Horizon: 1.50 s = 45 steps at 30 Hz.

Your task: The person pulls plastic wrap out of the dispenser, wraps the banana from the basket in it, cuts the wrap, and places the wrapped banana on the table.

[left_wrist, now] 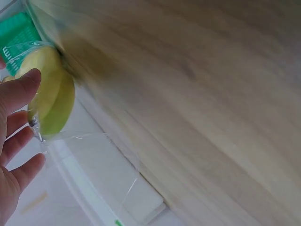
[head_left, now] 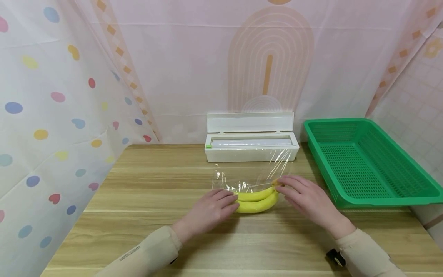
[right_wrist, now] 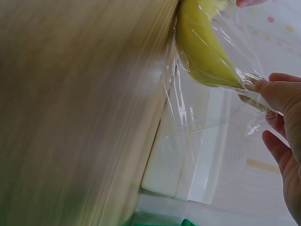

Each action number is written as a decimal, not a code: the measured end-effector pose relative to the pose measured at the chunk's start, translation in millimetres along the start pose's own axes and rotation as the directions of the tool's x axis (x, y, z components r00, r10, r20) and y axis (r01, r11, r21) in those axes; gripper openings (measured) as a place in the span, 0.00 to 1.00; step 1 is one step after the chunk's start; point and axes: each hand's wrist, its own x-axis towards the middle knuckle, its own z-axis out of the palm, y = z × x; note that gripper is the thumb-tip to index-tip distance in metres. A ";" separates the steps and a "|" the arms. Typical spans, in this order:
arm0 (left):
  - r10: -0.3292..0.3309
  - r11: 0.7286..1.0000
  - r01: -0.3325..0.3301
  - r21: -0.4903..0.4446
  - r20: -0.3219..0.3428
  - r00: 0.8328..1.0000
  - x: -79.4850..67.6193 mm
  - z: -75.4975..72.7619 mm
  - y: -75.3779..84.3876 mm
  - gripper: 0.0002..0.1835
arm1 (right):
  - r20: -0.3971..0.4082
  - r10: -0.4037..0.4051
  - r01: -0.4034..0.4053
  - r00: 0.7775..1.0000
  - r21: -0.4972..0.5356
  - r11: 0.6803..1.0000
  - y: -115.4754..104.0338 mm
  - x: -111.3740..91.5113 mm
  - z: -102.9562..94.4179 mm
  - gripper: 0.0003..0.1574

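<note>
A pair of yellow bananas [head_left: 257,204], joined at the stem, lies on the wooden table with clear cling film [head_left: 249,179] over and around it. The film stretches back to a white cling film dispenser [head_left: 251,152] with its lid up. At the bananas' left end my left hand [head_left: 212,209] holds the tips, thumb on one side and fingers on the other. My right hand [head_left: 309,198] pinches the stem end with film around it; the right wrist view shows thumb and fingers on the wrapped stem [right_wrist: 249,89].
To the right stands a green plastic basket [head_left: 360,165] with perforated walls, close to the right forearm. A patterned curtain [head_left: 180,69] hangs behind the table [head_left: 145,184] and along its sides.
</note>
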 end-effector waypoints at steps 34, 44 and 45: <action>-0.092 0.970 0.074 -0.230 -0.066 0.994 1.6 20.7 -18.6 0.16 | 0.021 0.118 -0.119 0.993 0.085 0.989 15.8 2.0 13.0 0.18; -0.126 0.937 0.114 -0.329 -0.014 0.992 5.0 20.2 -25.1 0.17 | 0.005 0.151 -0.151 0.989 0.107 0.983 21.9 4.1 18.6 0.25; -0.129 0.933 0.116 -0.341 -0.013 0.992 5.6 21.0 -25.8 0.18 | -0.005 0.153 -0.151 0.988 0.112 0.982 22.7 4.3 19.7 0.26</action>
